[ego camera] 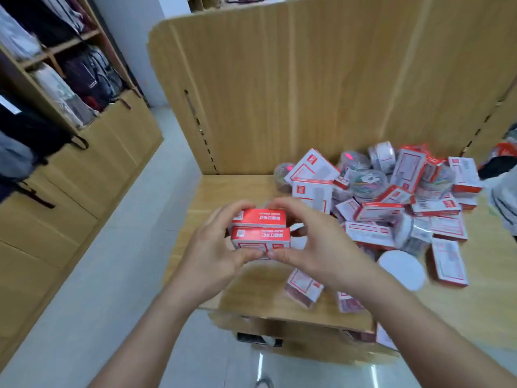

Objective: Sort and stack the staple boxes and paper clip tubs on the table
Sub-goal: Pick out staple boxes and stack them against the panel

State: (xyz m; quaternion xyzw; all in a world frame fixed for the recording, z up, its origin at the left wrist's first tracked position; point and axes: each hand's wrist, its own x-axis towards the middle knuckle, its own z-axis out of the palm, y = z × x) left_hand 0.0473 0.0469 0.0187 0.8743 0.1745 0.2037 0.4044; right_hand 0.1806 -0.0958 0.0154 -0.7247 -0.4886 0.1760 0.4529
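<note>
Two red-and-white staple boxes (260, 232) sit pressed together as a pair above the table's left part. My left hand (212, 247) grips their left side, fingers over the top and thumb below. From the right, my right hand (305, 247) grips the same pair, thumb under the lower box. A jumbled heap of more staple boxes (379, 211) fills the table's right half. Clear round paper clip tubs (366, 182) with coloured clips lie among them near the back. One tub (401, 268) lies with its white face up at the heap's front.
The wooden table (212, 197) has a tall wooden partition (279, 93) behind it. Two staple boxes (303, 287) lie near the front edge under my right forearm. Wooden cabinets with bags (84, 79) stand to the left across a grey floor aisle.
</note>
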